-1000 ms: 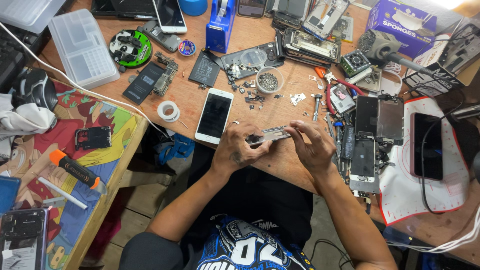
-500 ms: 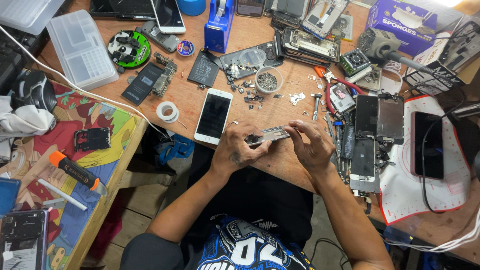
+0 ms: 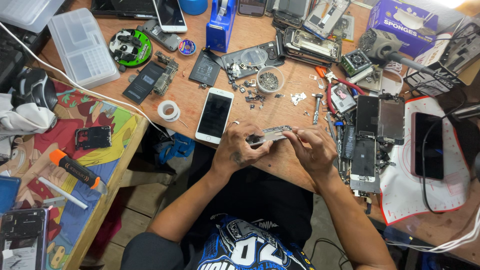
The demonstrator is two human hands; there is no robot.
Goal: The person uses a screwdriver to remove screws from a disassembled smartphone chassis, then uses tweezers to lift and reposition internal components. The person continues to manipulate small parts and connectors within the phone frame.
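Cluttered all over, the wooden workbench (image 3: pixel 280 165) is carrying opened phones, loose boards and tools, with a bright cartoon-print mat (image 3: pixel 65 150) lying on the side table to the person's left. A white mat (image 3: pixel 425 200) at the right is bearing a dark phone on a cable. Near the bench edge a white smartphone (image 3: pixel 214 115) is lying face up, and beyond it a small round dish of screws (image 3: pixel 269 80) is sitting among scattered bits. A roll of white tape (image 3: pixel 168 110) is resting left of the phone.

Both hands are meeting just above the bench edge, in front of the chest. The left hand (image 3: pixel 237 150) is curling its fingers around the near end of a slim silver phone frame (image 3: pixel 272 134), gripping it edge-up. The right hand (image 3: pixel 312 148) is pinching at the frame's far end with thumb and fingertips; whether it is also holding a small tool or part I cannot tell.

To do this well, I judge the left hand should be clamping steadily without bending the thin frame, while the right is working with light, fine pressure, keeping the piece over the bench so anything dropped is landing on wood, not the floor.
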